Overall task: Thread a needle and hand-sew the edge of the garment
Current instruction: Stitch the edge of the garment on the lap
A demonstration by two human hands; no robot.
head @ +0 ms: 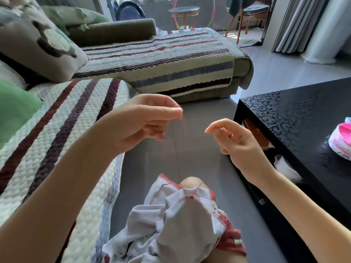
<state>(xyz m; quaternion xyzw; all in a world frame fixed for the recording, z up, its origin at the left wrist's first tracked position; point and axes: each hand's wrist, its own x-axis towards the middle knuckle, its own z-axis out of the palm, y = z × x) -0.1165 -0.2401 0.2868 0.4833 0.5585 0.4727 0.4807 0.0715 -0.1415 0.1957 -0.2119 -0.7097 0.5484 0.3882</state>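
Grey floor runs between the striped sofa (62, 118) and a black table (296, 118), and you sit with the white garment (176, 221) draped over your knee. Your left hand (144, 120) pinches the red thread (178, 164) taut, up from a stitch at the garment's red-trimmed edge. Your right hand (233, 141) hangs loose, grasping nothing. I cannot make out the needle. You seem mid-stitch, pulling thread through; next, find the needle and re-enter the edge just beside the last stitch.
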